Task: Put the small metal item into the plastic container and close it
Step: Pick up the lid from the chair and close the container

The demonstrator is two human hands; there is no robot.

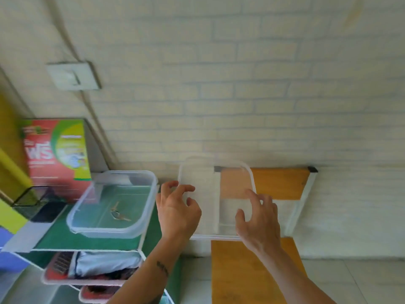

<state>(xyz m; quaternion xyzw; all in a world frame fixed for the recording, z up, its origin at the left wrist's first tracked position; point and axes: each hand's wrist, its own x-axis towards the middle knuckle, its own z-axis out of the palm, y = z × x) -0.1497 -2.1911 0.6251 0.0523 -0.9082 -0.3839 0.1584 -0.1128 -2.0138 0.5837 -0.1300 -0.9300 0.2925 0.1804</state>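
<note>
A clear plastic container (pixel 114 205) stands open on a green shelf top (pixel 65 238). The small metal item, a key (pixel 118 213), lies on its bottom. To the right, the clear plastic lid (pixel 210 194) is held in the air in front of a wooden chair. My left hand (pixel 177 209) grips the lid's left edge with curled fingers. On the lid's lower right part, my right hand (pixel 258 220) holds it with fingers spread over its face.
A red and green box (pixel 59 159) stands behind the container, a black mesh holder (pixel 32 200) to its left. Baskets with clothes (pixel 98 266) sit on shelves below. A wooden chair (pixel 280 183) stands against the brick-pattern wall.
</note>
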